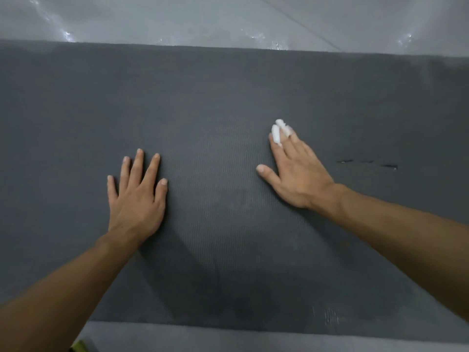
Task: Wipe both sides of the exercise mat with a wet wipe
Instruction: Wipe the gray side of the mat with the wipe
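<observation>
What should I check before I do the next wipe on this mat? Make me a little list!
1. The wet wipe is at the fingertips of the right hand: ok.
2. The left hand lies flat on the mat, steadying it: ok.
3. The mat lies flat on the floor, no folds in view: ok.
4. The wipe is wet enough: cannot tell.
5. The mat's surface is whole: not ok; dark scuff marks lie to the right of the right hand, so go gently there.
6. The underside is wiped: cannot tell.
</observation>
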Motion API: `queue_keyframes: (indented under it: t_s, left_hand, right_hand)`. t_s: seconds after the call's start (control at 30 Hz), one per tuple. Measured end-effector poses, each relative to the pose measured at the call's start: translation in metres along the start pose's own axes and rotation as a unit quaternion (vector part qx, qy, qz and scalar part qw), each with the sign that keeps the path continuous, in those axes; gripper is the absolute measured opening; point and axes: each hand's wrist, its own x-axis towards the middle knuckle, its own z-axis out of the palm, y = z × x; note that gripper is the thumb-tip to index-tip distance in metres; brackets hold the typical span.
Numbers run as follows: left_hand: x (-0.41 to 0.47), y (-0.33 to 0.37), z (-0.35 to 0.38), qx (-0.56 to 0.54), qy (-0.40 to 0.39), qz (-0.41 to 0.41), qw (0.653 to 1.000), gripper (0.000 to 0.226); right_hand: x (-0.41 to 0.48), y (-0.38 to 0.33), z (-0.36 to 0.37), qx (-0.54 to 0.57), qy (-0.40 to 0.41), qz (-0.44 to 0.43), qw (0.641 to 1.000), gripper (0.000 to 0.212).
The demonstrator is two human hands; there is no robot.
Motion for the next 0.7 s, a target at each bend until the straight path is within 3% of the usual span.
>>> queue_keyframes:
  t_s: [0.13,0.27,0.37,0.53,0.7]
  left_hand:
    - [0.001,0.008,0.001,0.003,-0.007,0.026,1.000,0.061]
    - [0.002,0.023,0.001,0.006,-0.021,0.050,0.999,0.060]
    - [0.006,0.044,0.001,0.010,-0.037,0.094,0.995,0.060]
    - [0.008,0.086,0.009,0.006,-0.049,0.147,0.988,0.060]
    - [0.006,0.093,0.020,0.017,-0.040,0.143,0.989,0.061]
  right_hand:
    - [-0.066,-0.057,0.025,-0.011,-0.025,-0.146,0.989,0.089]
    - [-0.101,-0.067,0.038,-0.030,-0.042,-0.184,0.982,0.082]
    - [-0.100,-0.046,0.036,-0.037,-0.007,-0.126,0.991,0.078]
    - [-0.087,0.013,0.031,-0.018,0.032,0.057,0.998,0.079]
    - [-0.088,0.028,0.029,0.011,0.035,0.080,0.996,0.083]
